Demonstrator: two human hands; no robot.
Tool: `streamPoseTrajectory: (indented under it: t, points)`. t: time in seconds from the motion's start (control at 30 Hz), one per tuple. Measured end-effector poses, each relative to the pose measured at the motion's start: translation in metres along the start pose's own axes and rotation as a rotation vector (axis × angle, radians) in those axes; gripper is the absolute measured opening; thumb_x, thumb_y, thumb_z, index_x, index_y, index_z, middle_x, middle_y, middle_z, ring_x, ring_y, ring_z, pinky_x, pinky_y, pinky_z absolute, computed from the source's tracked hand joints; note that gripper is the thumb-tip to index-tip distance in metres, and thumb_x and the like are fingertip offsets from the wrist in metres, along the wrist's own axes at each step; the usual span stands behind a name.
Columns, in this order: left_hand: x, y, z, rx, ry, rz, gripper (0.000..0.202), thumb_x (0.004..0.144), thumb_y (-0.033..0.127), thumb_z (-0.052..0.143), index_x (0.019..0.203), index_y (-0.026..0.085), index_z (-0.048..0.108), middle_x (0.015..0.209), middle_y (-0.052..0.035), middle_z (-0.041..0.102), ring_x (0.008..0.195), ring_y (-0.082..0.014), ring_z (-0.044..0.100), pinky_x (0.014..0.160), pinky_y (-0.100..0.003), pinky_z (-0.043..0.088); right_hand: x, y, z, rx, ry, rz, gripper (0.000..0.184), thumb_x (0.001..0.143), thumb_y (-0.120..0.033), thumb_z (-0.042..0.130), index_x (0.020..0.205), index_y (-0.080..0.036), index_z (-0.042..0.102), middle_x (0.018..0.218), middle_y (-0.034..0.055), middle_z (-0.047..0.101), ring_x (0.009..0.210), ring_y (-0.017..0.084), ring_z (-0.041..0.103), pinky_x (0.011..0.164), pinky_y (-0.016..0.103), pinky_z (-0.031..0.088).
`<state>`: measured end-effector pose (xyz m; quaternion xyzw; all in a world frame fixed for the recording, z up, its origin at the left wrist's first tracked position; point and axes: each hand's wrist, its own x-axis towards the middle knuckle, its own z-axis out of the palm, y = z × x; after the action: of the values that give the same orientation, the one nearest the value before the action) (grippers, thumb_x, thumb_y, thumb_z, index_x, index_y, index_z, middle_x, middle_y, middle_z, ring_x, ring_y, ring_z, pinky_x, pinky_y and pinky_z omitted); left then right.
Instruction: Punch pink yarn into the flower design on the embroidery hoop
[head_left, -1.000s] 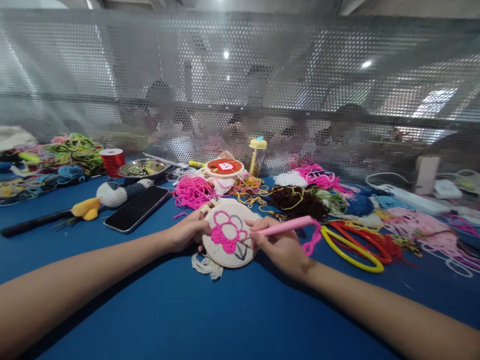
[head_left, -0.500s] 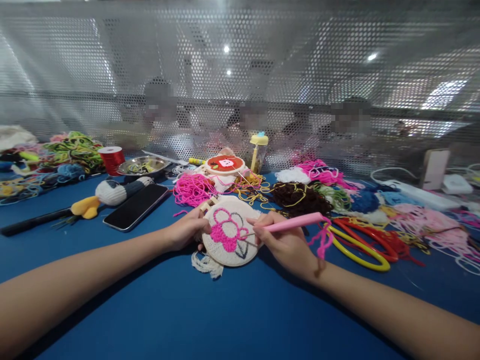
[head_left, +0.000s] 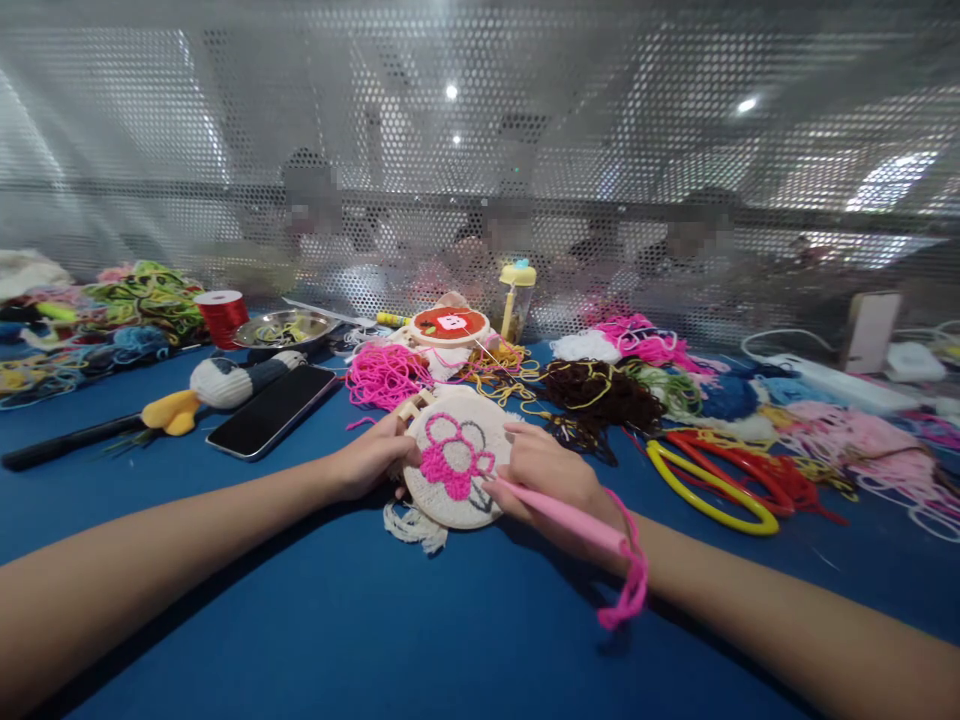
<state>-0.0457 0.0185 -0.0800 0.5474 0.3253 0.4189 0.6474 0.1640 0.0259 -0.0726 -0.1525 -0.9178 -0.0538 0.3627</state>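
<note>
A round embroidery hoop [head_left: 459, 500] with cream cloth bears a pink yarn flower, partly filled, with grey outlines beside it. My left hand [head_left: 379, 455] is closed on the hoop's left edge, the thumb over the front. In my right hand [head_left: 555, 475] is a pink punch needle [head_left: 570, 517], fingers wrapped round its front end. Its tip meets the cloth near the flower's lower right, partly hidden by my fingers. Pink yarn [head_left: 636, 575] trails from the back end of the handle. Cream fringe hangs below the hoop.
Beyond the hoop lie a bundle of pink yarn [head_left: 386, 375], a second hoop [head_left: 450, 326] with red work and a yellow-lidded bottle [head_left: 517, 300]. A phone [head_left: 274, 412] and a plush bird [head_left: 225, 383] are at left. Yellow hoop rings [head_left: 712, 490] and yarn heaps lie at right.
My right hand has turned the punch needle so its handle points down and right instead of up and right. The pink yarn tail now hangs lower. My left hand keeps its place.
</note>
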Motion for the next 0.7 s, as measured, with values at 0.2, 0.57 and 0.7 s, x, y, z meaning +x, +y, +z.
streamPoseTrajectory:
  t: [0.2,0.57,0.7]
  points:
    - [-0.002,-0.002,0.0,0.047,0.035,0.019,0.064,0.056,0.004,0.045,0.116,0.02,0.028,0.055,0.0049,0.053,0.032,-0.008,0.046,0.026,-0.016,0.038,0.005,-0.012,-0.001,-0.197,0.009,-0.073,0.028,0.079,-0.019,0.045,0.051,-0.018,0.042,0.048,-0.0041,0.039,0.051,0.008,0.038,0.088,0.036,0.037]
    - [-0.014,0.021,0.014,0.277,-0.02,0.122,0.056,0.056,0.004,0.047,0.108,0.021,0.036,0.074,0.0008,0.049,0.056,-0.0081,0.045,0.044,-0.017,0.039,0.019,-0.02,-0.019,-0.068,-0.164,0.096,0.028,0.081,-0.029,0.043,0.056,-0.017,0.041,0.05,-0.0043,0.045,0.049,0.008,0.038,0.066,0.027,0.036]
    - [-0.017,0.025,0.016,0.346,-0.049,0.179,0.053,0.057,0.004,0.048,0.107,0.018,0.038,0.074,0.0009,0.048,0.067,-0.0116,0.046,0.053,-0.02,0.041,0.023,-0.017,-0.029,-0.094,-0.307,0.043,0.026,0.082,-0.033,0.043,0.062,-0.016,0.046,0.057,-0.0021,0.05,0.053,0.009,0.041,0.065,0.027,0.03]
